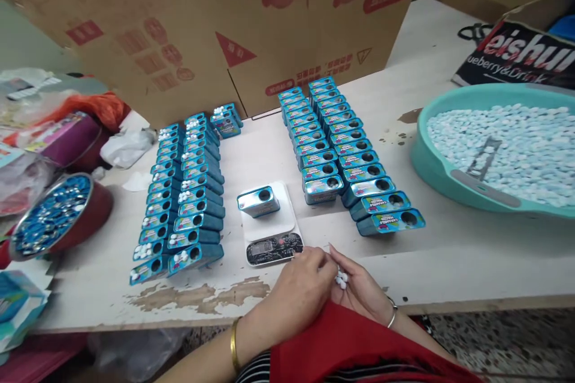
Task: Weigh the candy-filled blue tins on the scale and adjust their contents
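Observation:
My right hand (pixel 365 292) is cupped palm-up near the table's front edge, with several small white candies (pixel 342 279) in it. Over that palm lies my left hand (pixel 302 280), its fingers curled together at the candies; whatever they pinch is hidden. Just beyond my left hand is a kitchen scale (pixel 269 227) with a dark control panel. One blue candy tin (pixel 258 202) rests on its white plate, its round opening facing up.
Left of the scale stand rows of tins (pixel 197 203), many topped with white candies. More tins (pixel 326 182) stand right. A teal tub (pixel 449 185) of candies holds a scoop (pixel 484 158). A red bowl (pixel 96 209) holds shiny blue pieces. A cardboard box (pixel 193 30) stands behind.

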`<state>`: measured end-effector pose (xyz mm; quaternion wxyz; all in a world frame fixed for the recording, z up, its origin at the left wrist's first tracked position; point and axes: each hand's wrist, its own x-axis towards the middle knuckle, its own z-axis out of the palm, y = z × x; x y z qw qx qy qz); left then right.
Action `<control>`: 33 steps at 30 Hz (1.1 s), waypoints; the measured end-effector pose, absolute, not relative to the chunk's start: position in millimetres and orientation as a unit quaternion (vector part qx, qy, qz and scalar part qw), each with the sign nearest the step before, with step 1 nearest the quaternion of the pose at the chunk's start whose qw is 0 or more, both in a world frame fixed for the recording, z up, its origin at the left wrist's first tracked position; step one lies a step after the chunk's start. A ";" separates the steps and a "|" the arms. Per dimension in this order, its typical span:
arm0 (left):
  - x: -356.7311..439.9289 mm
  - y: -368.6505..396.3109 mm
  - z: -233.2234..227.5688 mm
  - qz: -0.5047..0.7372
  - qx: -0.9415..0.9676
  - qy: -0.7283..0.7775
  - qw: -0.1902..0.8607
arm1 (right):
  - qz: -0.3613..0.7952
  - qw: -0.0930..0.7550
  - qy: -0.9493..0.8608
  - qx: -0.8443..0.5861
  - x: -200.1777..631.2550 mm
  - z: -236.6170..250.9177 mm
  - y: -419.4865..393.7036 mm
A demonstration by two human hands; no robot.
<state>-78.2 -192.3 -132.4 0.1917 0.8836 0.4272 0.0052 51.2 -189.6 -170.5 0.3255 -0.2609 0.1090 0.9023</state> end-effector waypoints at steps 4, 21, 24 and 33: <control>-85.2 -194.6 -138.7 0.026 0.851 0.473 0.226 | 0.893 0.342 0.112 -0.270 47.7 -171.6 -191.4; -111.3 -182.2 -134.2 0.128 0.807 0.485 0.312 | 0.884 0.350 0.130 -0.282 30.0 -174.4 -179.6; -126.9 -164.3 -120.2 0.211 0.782 0.490 0.323 | 0.883 0.369 0.119 -0.266 19.4 -164.7 -166.7; -165.0 -95.6 -102.1 0.298 0.794 0.520 0.097 | 0.887 0.367 0.080 -0.269 5.9 -147.7 -141.4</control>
